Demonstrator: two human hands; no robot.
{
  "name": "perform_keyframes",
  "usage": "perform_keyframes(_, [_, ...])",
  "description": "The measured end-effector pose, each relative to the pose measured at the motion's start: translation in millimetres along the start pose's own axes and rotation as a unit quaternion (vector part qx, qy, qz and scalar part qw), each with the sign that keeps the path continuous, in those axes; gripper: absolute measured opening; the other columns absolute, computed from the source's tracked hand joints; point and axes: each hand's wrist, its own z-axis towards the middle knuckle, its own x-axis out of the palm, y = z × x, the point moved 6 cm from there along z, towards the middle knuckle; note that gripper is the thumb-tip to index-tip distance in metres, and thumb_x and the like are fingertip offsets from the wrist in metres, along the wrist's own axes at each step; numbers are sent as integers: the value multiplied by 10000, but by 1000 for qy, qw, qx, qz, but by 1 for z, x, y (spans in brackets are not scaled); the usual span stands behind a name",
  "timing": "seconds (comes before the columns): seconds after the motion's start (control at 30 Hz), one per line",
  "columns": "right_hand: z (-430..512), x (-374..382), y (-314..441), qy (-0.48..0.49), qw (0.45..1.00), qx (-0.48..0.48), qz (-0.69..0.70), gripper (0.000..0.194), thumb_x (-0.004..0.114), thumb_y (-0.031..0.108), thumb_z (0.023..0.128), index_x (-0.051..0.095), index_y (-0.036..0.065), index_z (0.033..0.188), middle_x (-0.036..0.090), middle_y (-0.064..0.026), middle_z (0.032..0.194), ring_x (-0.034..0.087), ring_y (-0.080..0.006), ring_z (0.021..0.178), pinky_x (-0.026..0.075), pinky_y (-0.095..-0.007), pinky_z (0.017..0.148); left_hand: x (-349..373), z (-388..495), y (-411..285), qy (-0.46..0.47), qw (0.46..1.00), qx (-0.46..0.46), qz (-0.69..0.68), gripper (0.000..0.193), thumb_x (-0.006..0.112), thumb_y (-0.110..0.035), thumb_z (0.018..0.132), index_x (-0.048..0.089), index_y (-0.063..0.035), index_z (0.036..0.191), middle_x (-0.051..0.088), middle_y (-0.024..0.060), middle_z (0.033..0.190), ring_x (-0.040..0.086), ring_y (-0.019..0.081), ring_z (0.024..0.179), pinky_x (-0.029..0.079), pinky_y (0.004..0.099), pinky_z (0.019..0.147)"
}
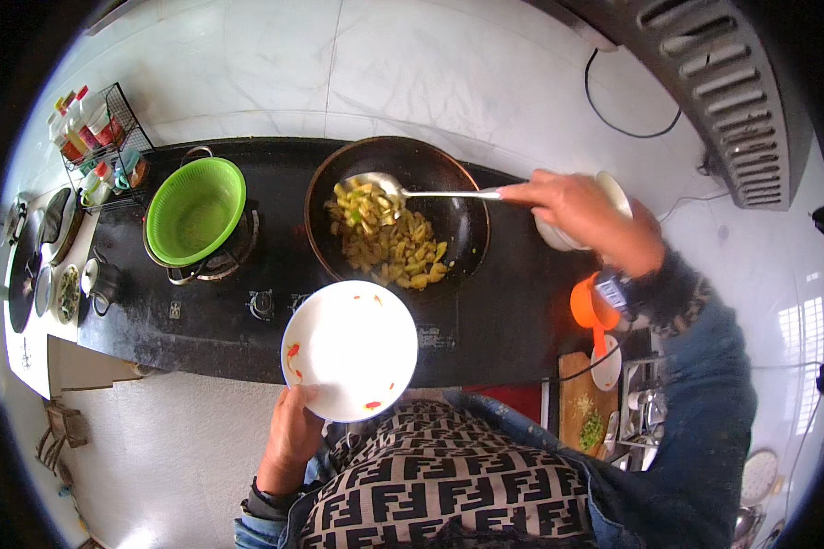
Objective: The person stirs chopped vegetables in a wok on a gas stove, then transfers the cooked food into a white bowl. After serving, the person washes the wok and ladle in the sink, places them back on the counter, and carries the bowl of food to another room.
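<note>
My left hand (pixel 294 429) grips the near-left rim of a white plate (pixel 357 353) with red fish-like decorations, held over the front edge of the black counter. The plate has no food on it. My right hand (pixel 577 206) holds a metal ladle (pixel 446 194) by its handle, above the right side of a dark wok (pixel 463 233). In the wok, the ladle's bowl is heaped with cut yellow-green pieces (pixel 367 204). More cooked pieces (pixel 412 257) lie below it on the wok's bottom and near side.
A green plastic basket (pixel 196 209) sits over the left burner. A wire rack (pixel 127 120) with seasoning bottles stands behind it. At right are a white bowl (pixel 556 233) partly behind my hand, an orange scoop (pixel 584 302) and a cutting board (pixel 570 391) with chopped greens. A range hood (pixel 741 117) hangs upper right.
</note>
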Motion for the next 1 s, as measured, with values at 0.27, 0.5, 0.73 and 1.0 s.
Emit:
perform_keyframes(0.27, [-7, -30, -32, 251, 965, 81, 2, 472, 651, -20, 723, 681, 108, 1176, 712, -139, 1016, 675, -291, 918, 519, -372, 792, 11, -16, -7, -77, 950, -141, -267, 597, 487, -194, 815, 387, 144, 1297, 577, 262, 1177, 604, 307, 1066, 472, 421, 937])
perform_keyframes(0.5, [-6, 6, 1, 401, 860, 85, 303, 488, 643, 93, 819, 591, 89, 1304, 666, -57, 829, 564, -135, 610, 481, -284, 581, 9, -19, -1, -115, 947, -151, -260, 613, 490, -208, 809, 385, 158, 1289, 575, 278, 1168, 605, 318, 1065, 470, 416, 946])
perform_keyframes(0.73, [-12, 73, 41, 242, 772, 196, 554, 433, 567, 154, 932, 516, 40, 1346, 557, -9, 775, 464, -65, 559, 387, -215, 465, 4, -20, 15, -133, 946, -145, -259, 577, 494, -194, 821, 406, 158, 1270, 581, 267, 1165, 604, 308, 1059, 462, 401, 959])
perform_keyframes(1.0, [-53, 53, 5, 191, 619, 233, 725, 438, 492, 205, 1002, 420, 36, 1399, 546, -18, 778, 421, -37, 538, 304, -172, 421, 3, -18, 11, -114, 949, -138, -260, 565, 483, -185, 845, 395, 122, 1311, 567, 238, 1213, 578, 305, 1117, 446, 405, 985])
